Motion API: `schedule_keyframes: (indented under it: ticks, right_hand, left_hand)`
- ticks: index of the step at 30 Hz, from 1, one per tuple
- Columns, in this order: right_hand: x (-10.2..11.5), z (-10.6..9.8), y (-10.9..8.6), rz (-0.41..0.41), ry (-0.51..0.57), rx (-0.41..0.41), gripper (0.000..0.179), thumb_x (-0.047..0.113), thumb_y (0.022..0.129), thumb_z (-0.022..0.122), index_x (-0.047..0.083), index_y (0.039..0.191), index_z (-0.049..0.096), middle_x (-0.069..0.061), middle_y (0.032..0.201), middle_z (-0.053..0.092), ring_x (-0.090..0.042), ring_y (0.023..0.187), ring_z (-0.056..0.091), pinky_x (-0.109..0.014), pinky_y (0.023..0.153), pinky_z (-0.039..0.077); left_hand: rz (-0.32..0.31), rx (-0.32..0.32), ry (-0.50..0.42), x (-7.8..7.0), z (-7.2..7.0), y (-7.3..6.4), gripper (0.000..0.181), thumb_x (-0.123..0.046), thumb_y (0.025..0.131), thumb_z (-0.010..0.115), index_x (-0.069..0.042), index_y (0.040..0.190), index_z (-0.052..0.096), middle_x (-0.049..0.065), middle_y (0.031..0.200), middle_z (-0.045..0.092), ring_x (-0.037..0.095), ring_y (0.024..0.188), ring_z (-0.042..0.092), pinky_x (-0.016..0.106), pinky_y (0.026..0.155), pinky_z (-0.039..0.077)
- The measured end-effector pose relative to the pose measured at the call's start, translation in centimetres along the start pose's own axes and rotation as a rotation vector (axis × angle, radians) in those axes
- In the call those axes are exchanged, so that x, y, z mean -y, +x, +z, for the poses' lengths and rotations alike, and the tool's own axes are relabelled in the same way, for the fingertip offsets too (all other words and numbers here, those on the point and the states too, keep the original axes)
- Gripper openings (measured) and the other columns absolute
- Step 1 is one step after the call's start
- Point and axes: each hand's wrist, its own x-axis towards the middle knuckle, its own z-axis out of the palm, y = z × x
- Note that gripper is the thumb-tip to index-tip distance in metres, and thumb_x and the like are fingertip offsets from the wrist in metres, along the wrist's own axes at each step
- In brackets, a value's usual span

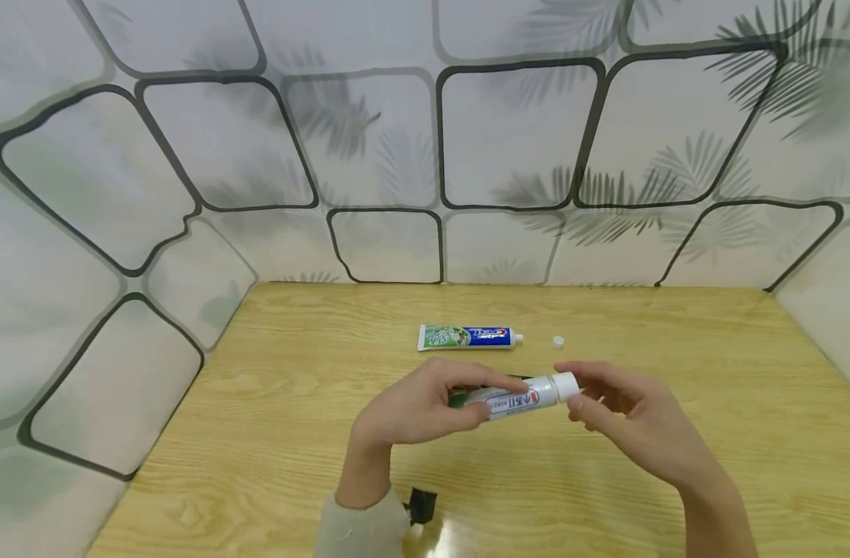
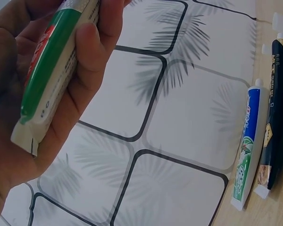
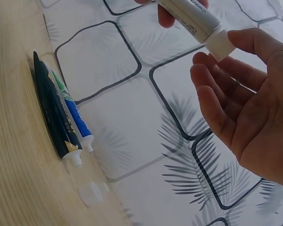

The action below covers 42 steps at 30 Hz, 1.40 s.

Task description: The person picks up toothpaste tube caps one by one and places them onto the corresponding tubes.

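Gripping above woodgrain tabletop (image 1: 557, 496), patterned wall (image 1: 515, 139) beyond: left fingers (image 1: 483, 377) round tube (image 1: 511, 401), right fingers (image 1: 597, 415) on cap (image 1: 566, 387).

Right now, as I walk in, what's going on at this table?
A person is handling a green-and-white toothpaste tube: the left hand grips its body, while the right hand touches the white cap on its end. On the wood-grain table, a blue-and-green tube and a black tube lie side by side, both uncapped. A larger loose cap and a smaller loose cap lie near their nozzles.
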Motion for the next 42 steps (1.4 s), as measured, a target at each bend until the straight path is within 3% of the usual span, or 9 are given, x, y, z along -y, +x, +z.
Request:
schedule_keyframes:
  ticks: [5, 9, 18, 26, 33, 42]
  right_hand:
    - [0.21, 0.17, 0.14, 0.036, 0.007, -0.033, 0.037, -0.007, 0.092, 0.063, 0.006, 0.127, 0.063, -0.001, 0.094, 0.069, -0.015, 0.073, 0.066, -0.028, 0.060, 0.054]
    - [0.36, 0.31, 0.19, 0.016, 0.013, -0.048, 0.034, -0.008, 0.093, 0.061, 0.005, 0.125, 0.064, -0.004, 0.088, 0.069, -0.015, 0.073, 0.065, -0.029, 0.060, 0.054]
    - [0.47, 0.29, 0.10, 0.013, 0.024, -0.044, 0.029, -0.007, 0.096, 0.057, 0.004, 0.121, 0.068, 0.001, 0.093, 0.067, -0.017, 0.076, 0.066, -0.030, 0.062, 0.055]
    - [0.29, -0.02, -0.20, -0.025, -0.034, 0.005, 0.042, -0.008, 0.088, 0.068, 0.008, 0.126, 0.066, 0.000, 0.092, 0.069, -0.012, 0.073, 0.063, -0.026, 0.058, 0.050]
    - [0.29, -0.19, -0.16, -0.009, -0.035, 0.042, 0.042, -0.007, 0.090, 0.067, 0.008, 0.129, 0.064, 0.002, 0.090, 0.068, -0.013, 0.074, 0.063, -0.026, 0.059, 0.050]
    - [0.25, 0.04, 0.19, 0.006, -0.011, -0.015, 0.046, -0.009, 0.089, 0.066, 0.008, 0.132, 0.061, 0.005, 0.108, 0.066, -0.015, 0.075, 0.066, -0.027, 0.060, 0.052]
  left_hand:
    - [0.018, -0.001, -0.012, -0.08, -0.06, 0.04, 0.038, 0.003, 0.092, 0.057, -0.006, 0.127, 0.067, 0.006, 0.103, 0.064, 0.001, 0.061, 0.043, 0.019, 0.055, 0.038]
    - [0.025, 0.002, -0.011, -0.17, -0.06, 0.09, 0.038, 0.003, 0.092, 0.057, -0.006, 0.127, 0.067, 0.006, 0.102, 0.064, 0.001, 0.060, 0.041, 0.019, 0.055, 0.037]
    - [0.028, 0.009, -0.004, -0.05, 0.03, 0.17, 0.038, 0.003, 0.092, 0.057, -0.005, 0.128, 0.067, 0.006, 0.108, 0.066, 0.002, 0.065, 0.046, 0.019, 0.058, 0.040]
    - [0.037, 0.021, -0.010, 0.18, -0.16, 0.08, 0.039, 0.004, 0.091, 0.057, -0.005, 0.128, 0.067, 0.010, 0.107, 0.065, 0.003, 0.069, 0.048, 0.020, 0.059, 0.042]
    - [0.044, 0.030, -0.023, 0.25, -0.20, 0.05, 0.039, 0.003, 0.091, 0.057, -0.004, 0.128, 0.066, 0.015, 0.107, 0.064, 0.003, 0.066, 0.046, 0.021, 0.057, 0.040]
    - [0.022, 0.012, -0.006, 0.14, -0.18, 0.10, 0.039, 0.003, 0.091, 0.058, -0.006, 0.128, 0.067, 0.004, 0.104, 0.064, 0.002, 0.063, 0.043, 0.020, 0.057, 0.038]
